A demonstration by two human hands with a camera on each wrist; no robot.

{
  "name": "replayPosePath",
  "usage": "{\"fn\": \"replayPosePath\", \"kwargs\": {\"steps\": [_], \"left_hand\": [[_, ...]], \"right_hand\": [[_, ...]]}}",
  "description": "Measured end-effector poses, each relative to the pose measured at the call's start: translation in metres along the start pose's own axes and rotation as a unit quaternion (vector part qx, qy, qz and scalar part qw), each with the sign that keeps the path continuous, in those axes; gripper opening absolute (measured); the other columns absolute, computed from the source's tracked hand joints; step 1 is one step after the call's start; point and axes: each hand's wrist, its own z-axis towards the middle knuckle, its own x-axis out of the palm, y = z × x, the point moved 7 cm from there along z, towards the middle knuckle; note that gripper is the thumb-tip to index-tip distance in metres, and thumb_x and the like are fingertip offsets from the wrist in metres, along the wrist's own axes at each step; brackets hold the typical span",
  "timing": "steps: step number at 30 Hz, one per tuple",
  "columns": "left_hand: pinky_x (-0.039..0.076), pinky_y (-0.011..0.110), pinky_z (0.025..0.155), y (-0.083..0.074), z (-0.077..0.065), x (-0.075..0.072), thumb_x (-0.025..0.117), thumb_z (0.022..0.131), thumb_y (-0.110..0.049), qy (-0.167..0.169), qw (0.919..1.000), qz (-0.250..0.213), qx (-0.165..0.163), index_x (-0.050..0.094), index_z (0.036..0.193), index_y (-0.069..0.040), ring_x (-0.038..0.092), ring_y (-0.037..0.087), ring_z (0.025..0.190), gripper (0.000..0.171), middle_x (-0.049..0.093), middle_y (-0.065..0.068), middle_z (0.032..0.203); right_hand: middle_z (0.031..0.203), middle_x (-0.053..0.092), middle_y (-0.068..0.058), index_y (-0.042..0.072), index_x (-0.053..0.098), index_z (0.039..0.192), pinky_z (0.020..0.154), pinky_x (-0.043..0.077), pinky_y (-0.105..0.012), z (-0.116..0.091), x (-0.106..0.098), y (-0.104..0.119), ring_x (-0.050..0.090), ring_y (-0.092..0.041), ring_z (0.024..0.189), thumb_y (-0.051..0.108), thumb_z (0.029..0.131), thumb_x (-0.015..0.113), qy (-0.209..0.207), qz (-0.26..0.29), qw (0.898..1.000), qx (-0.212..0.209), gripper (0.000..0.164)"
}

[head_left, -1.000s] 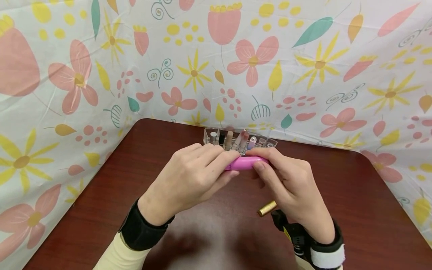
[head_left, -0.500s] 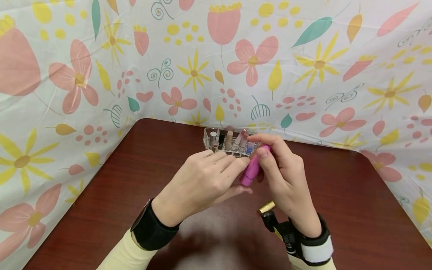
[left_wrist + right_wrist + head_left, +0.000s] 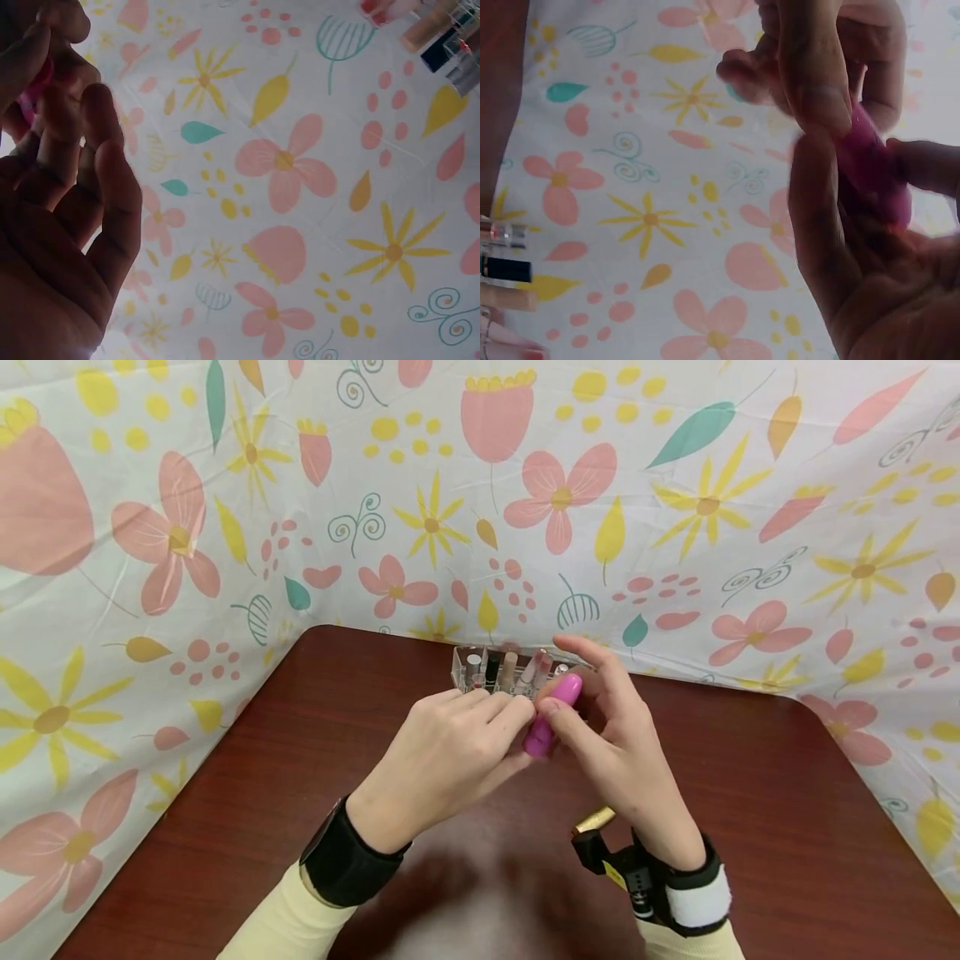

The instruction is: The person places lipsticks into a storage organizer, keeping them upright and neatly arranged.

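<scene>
A pink cosmetic tube (image 3: 564, 691) with a rounded end is held slantwise between my hands above the table; its exact kind does not show. My right hand (image 3: 622, 752) pinches it between thumb and fingers, the index finger raised off it. From the left, my left hand (image 3: 457, 752) holds the tube's lower end, its fingertips partly hidden behind the hand's back. In the right wrist view a thumb presses on the pink tube (image 3: 874, 169). The left wrist view shows only a sliver of it among dim fingers. A gold tube (image 3: 595, 820) lies on the table by my right wrist.
Behind my hands, near the table's far edge, stands a clear organizer (image 3: 459, 670) with several lipsticks and small tubes upright in it. The dark red wooden table (image 3: 337, 718) meets a flower-printed curtain (image 3: 420, 543) at the back and sides.
The pink tube has turned from lying level to slanting, its rounded end now up and to the right. My right index finger has lifted away, and the left hand has shifted slightly right.
</scene>
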Motion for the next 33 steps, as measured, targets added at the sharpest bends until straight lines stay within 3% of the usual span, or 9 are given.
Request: {"fn": "replayPosePath", "kwargs": {"steps": [4,8,14,17,22,26,29,33], "left_hand": [[0.045,0.023,0.057,0.003,-0.001,0.008,0.075,0.091,-0.042,0.023,0.9997,0.002,-0.001,0.065,0.096,-0.014,0.059,0.01,0.064,0.031,0.062,-0.006,0.078],[0.044,0.023,0.056,0.007,-0.002,0.012,0.073,0.093,-0.039,0.026,0.9996,0.003,-0.007,0.064,0.095,-0.015,0.06,0.011,0.064,0.026,0.062,-0.006,0.077],[0.046,0.025,0.059,0.015,-0.003,0.014,0.078,0.088,-0.035,0.034,0.9991,0.007,-0.023,0.064,0.093,-0.015,0.058,0.011,0.065,0.025,0.06,-0.006,0.077],[0.048,0.025,0.059,0.019,-0.006,0.018,0.081,0.086,-0.038,0.046,0.9986,0.006,-0.027,0.066,0.094,-0.015,0.059,0.012,0.065,0.028,0.061,-0.006,0.079],[0.05,0.025,0.058,0.03,-0.011,0.021,0.082,0.086,-0.035,0.072,0.9967,-0.011,-0.036,0.068,0.097,-0.016,0.057,0.011,0.063,0.026,0.063,-0.005,0.08],[0.05,0.025,0.058,0.043,-0.014,0.016,0.079,0.089,-0.029,0.071,0.9956,-0.018,-0.058,0.068,0.097,-0.016,0.055,0.01,0.062,0.019,0.062,-0.005,0.079],[0.049,0.025,0.058,0.05,-0.015,0.011,0.075,0.092,-0.029,0.067,0.9951,-0.019,-0.07,0.068,0.098,-0.016,0.056,0.01,0.064,0.016,0.061,-0.005,0.079],[0.048,0.025,0.056,0.053,-0.015,0.009,0.074,0.093,-0.03,0.068,0.9946,-0.022,-0.075,0.067,0.099,-0.017,0.055,0.009,0.063,0.016,0.059,-0.005,0.078]], "right_hand": [[0.1,0.069,-0.005,0.003,0.054,0.135,0.059,0.053,-0.021,0.003,-0.004,-0.01,0.063,-0.013,0.074,-0.005,0.093,0.066,-0.038,-0.004,0.999,0.025,0.044],[0.108,0.067,-0.005,0.003,0.062,0.125,0.058,0.053,-0.023,0.003,-0.002,-0.013,0.061,-0.013,0.081,-0.002,0.095,0.065,-0.022,-0.009,0.999,0.031,0.03],[0.121,0.064,-0.008,0.011,0.055,0.142,0.068,0.061,-0.029,0.003,0.009,-0.015,0.068,-0.014,0.088,-0.004,0.095,0.065,0.062,0.006,0.998,0.03,0.05],[0.124,0.066,-0.01,0.015,0.051,0.147,0.072,0.062,-0.031,0.003,0.012,-0.023,0.071,-0.015,0.092,-0.004,0.095,0.065,0.077,0.004,0.997,0.033,0.058],[0.121,0.07,-0.016,0.012,0.047,0.145,0.065,0.062,-0.034,0.007,0.012,-0.046,0.075,-0.015,0.086,-0.002,0.094,0.068,0.052,-0.012,0.996,0.065,0.057],[0.119,0.07,-0.015,0.01,0.052,0.135,0.059,0.061,-0.034,0.011,0.014,-0.066,0.075,-0.023,0.078,-0.001,0.095,0.067,0.035,-0.036,0.996,0.07,0.044],[0.111,0.07,-0.015,0.011,0.059,0.131,0.059,0.061,-0.033,0.013,0.016,-0.081,0.075,-0.028,0.08,-0.001,0.095,0.066,0.024,-0.066,0.996,0.059,0.038],[0.107,0.069,-0.016,0.015,0.064,0.133,0.062,0.061,-0.031,0.014,0.02,-0.11,0.074,-0.031,0.094,-0.002,0.094,0.067,0.011,-0.111,0.992,0.065,0.042]]}}
